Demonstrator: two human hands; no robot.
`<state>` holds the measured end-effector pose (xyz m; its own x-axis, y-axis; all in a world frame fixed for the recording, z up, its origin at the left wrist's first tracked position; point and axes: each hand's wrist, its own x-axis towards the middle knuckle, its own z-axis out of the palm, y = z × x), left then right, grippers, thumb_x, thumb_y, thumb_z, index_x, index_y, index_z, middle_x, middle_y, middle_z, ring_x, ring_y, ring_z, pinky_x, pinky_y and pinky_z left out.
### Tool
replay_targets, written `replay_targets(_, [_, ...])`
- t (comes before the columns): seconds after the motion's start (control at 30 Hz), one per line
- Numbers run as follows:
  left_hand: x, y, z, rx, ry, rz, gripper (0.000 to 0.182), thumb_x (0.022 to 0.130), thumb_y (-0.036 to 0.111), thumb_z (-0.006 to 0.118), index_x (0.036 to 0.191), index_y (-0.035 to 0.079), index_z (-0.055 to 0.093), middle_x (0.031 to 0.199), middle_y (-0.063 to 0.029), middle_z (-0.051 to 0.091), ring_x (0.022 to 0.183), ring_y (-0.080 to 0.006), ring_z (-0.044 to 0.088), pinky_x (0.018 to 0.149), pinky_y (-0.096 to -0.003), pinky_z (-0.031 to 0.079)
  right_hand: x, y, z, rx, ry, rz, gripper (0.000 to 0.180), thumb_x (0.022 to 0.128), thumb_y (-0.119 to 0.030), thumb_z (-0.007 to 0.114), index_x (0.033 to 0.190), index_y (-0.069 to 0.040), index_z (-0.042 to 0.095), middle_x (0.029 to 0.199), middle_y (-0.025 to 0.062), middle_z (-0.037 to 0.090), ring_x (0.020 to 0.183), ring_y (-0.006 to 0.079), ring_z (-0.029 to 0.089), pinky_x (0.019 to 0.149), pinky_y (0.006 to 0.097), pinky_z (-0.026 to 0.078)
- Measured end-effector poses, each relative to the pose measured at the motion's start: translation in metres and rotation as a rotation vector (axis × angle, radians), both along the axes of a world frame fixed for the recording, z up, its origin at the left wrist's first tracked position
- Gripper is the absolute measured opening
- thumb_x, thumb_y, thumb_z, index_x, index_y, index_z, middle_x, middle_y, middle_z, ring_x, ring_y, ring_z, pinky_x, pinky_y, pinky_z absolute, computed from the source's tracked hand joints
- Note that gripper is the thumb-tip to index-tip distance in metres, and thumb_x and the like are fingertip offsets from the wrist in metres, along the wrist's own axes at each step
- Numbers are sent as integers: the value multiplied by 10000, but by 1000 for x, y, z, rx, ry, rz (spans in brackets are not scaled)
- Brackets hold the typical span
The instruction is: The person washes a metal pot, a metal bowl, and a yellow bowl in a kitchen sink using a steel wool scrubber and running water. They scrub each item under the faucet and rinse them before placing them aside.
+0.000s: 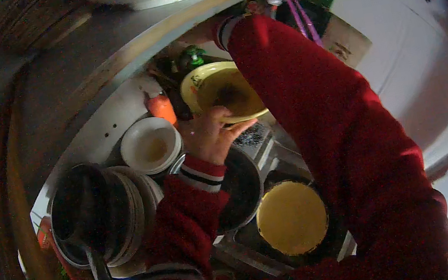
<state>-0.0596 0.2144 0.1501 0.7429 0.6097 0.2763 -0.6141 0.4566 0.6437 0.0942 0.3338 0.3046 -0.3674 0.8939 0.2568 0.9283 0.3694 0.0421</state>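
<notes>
My left hand (216, 132) grips the near rim of a yellow bowl (204, 72), thumb over the rim and fingers beneath. Something dark lies inside the bowl, perhaps a shadow. My right arm, in a red sleeve, stretches past the bowl's right side; my right hand (199, 34) is mostly hidden beneath the shelf edge, so its grip cannot be made out. Below my left wrist sits a dark round pan (240, 190). To its right is a round yellow disc (292, 217), its kind unclear.
Stacked white bowls (150, 145) stand left of my left hand, near an orange container (162, 109). A dark pan with a long handle (99, 269) rests by stacked dishes (133, 207). The shelf edge (170, 21) crosses above. Pink ribbon (295, 5) hangs at upper right.
</notes>
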Motion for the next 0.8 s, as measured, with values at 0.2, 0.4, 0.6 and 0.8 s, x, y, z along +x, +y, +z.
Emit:
replay_targets(0.2, [-10,-22,28,-65,-51,-7,429,852,238,472,1230,53,391,1202,-149,488,1107,-352,463,964,-579,313,-29,9,-31,237,-881,-54,478,879,-320,447,1324,-202,318,1341,61,361,1161,215,427,950,368,370])
replay_targets(0.4, [-20,-22,31,-334,-320,-90,407,861,232,461,1228,67,399,1219,-154,470,1113,-374,454,937,-624,294,-28,7,-44,326,-110,216,427,872,-394,424,1209,-136,468,1256,90,452,1140,261,438,965,438,328])
replay_targets(0.6, [-26,-25,25,-318,-222,12,485,897,350,341,1271,41,345,1241,-201,445,1104,-431,444,948,-647,256,-15,33,-50,153,77,181,495,845,-480,446,1219,-156,453,1314,102,396,1199,283,360,1010,443,253])
replay_targets(0.8, [-35,-26,19,-272,-404,-108,475,887,313,393,1281,57,322,1250,-192,436,1104,-432,442,928,-658,276,-18,1,-51,-259,32,-185,598,850,-509,407,1367,-267,229,1440,72,156,1327,266,144,1008,590,63])
